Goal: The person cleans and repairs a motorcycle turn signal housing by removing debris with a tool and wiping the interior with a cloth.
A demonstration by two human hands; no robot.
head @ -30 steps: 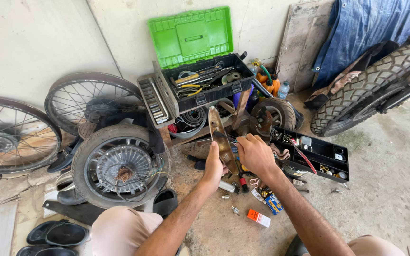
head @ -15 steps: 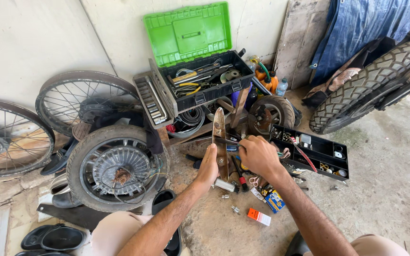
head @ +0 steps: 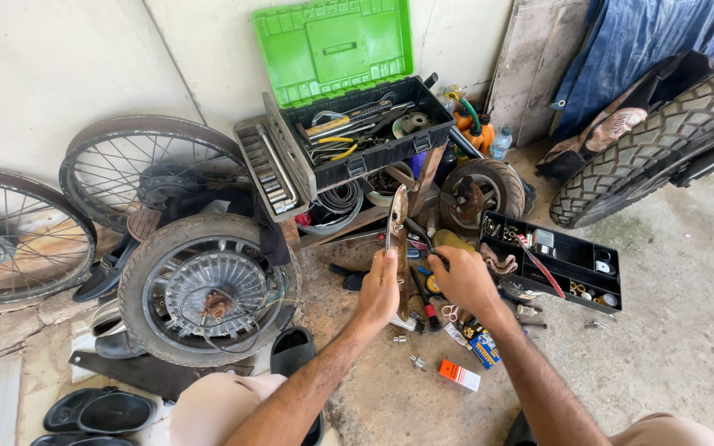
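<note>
The left hand is closed around a long, narrow, rust-brown metal part that stands upright over the concrete floor, its upper end in front of the open green-lidded toolbox. The right hand is just beside it, fingers curled around a dark tool whose tip meets the part near its middle. A spoked wheel with a tyre lies to the left, and a black compartment tray sits to the right. Below the hands, a small orange box and loose bolts lie scattered on the floor.
</note>
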